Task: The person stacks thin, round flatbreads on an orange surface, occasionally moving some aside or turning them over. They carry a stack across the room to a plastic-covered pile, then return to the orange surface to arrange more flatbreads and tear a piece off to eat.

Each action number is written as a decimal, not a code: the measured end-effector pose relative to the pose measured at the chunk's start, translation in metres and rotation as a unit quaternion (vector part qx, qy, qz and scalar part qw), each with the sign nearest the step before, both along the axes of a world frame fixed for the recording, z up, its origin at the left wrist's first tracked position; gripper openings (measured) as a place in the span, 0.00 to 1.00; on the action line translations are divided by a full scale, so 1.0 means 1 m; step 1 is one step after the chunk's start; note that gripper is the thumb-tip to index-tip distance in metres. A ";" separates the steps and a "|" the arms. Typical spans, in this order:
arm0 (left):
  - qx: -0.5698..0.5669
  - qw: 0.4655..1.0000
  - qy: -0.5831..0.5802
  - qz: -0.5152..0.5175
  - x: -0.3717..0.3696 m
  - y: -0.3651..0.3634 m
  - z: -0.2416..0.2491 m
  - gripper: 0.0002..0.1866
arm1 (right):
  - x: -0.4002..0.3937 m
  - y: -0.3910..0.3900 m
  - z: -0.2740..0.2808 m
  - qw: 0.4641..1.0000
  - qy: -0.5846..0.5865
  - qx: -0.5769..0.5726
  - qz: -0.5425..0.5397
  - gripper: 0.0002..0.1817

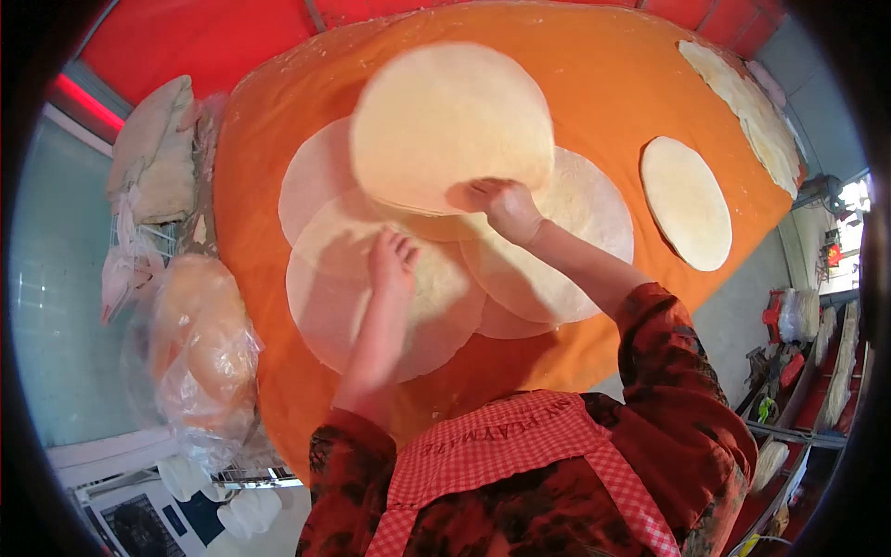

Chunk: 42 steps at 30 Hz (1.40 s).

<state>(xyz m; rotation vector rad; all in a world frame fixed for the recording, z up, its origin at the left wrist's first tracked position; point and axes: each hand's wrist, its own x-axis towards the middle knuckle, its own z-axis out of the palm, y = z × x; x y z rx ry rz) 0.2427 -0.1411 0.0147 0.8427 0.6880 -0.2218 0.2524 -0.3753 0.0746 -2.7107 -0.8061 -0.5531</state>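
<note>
Stack of thin round flatbread sheets is sitting upper center of frame, overlapping a ring of single sheets on the orange cloth. Right hand is touching the stack's lower edge, fingers bent; can't tell if they're gripping. Left hand is hovering or resting over the lower-left sheets, fingers curled, apparently holding nothing. Clear plastic bag, left, is holding rounded tan items. Folded pale cloth is lying upper left. Oval-looking smooth sheet is lying apart at right; ragged-edged sheets are lining the upper-right edge.
</note>
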 end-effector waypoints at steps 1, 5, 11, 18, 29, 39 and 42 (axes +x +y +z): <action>0.015 0.999 -0.029 -0.006 -0.009 -0.004 -0.004 0.13 | 0.001 -0.001 -0.031 1.000 -0.023 0.008 -0.009 0.12; 0.024 0.998 -0.066 -0.009 -0.012 -0.012 -0.005 0.14 | -0.002 0.010 -0.063 0.997 -0.062 0.010 -0.049 0.10; -0.014 0.999 -0.034 -0.030 0.002 -0.010 0.011 0.12 | 0.001 0.034 -0.063 0.996 0.004 -0.036 -0.087 0.09; -0.078 0.991 -0.062 -0.089 0.018 -0.008 0.005 0.19 | -0.004 0.067 -0.050 0.992 0.036 0.042 -0.116 0.10; -0.216 0.955 -0.147 -0.143 0.010 -0.019 0.063 0.28 | 0.057 -0.008 0.023 0.987 0.075 0.039 -0.140 0.12; -0.040 0.989 -0.045 -0.136 -0.138 -0.071 0.018 0.13 | -0.179 -0.087 0.018 0.993 -0.029 -0.014 -0.111 0.15; -0.018 0.984 -0.016 -0.174 -0.140 -0.078 0.025 0.16 | -0.216 -0.078 -0.047 0.987 -0.024 -0.004 -0.158 0.16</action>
